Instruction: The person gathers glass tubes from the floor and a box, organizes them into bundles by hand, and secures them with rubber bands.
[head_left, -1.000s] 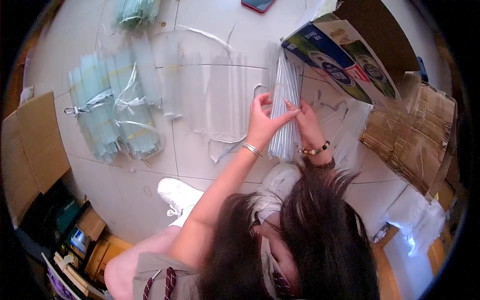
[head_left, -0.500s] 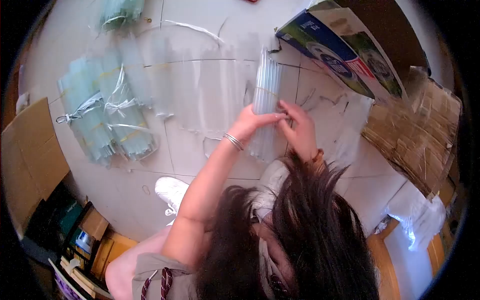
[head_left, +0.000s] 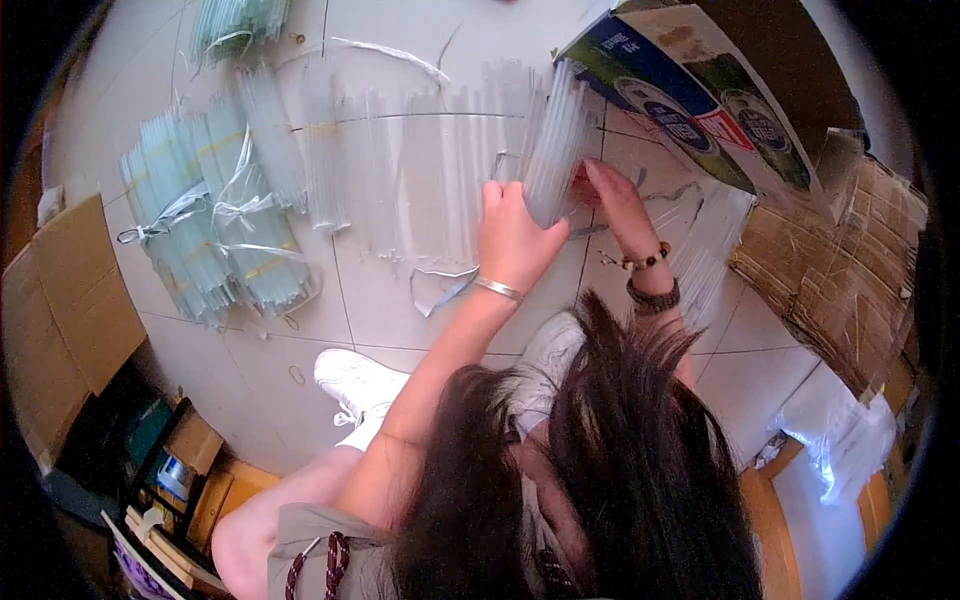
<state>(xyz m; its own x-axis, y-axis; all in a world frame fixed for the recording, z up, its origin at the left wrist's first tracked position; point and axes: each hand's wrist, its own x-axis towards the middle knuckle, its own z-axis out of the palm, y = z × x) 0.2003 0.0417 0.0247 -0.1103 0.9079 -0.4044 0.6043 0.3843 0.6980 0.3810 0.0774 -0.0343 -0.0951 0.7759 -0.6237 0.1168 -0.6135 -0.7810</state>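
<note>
My left fingers point(head_left: 514, 198) are clamped around the lower part of the clear tube bundle point(head_left: 556, 145), which tilts up and away from them. My right fingers point(head_left: 598, 174) are at its right side; I can't tell whether they pinch it or stand apart. Below my left fingers are my 2 white shoes point(head_left: 355, 385). Left of those fingers, loose tubes point(head_left: 430, 190) lie in a row on the tiled floor point(head_left: 410, 325), and beyond them are 2 tied bundles point(head_left: 258, 225). Past my right fingers stands the printed box point(head_left: 690, 115). Farthest up-left is another bundle point(head_left: 242, 25).
</note>
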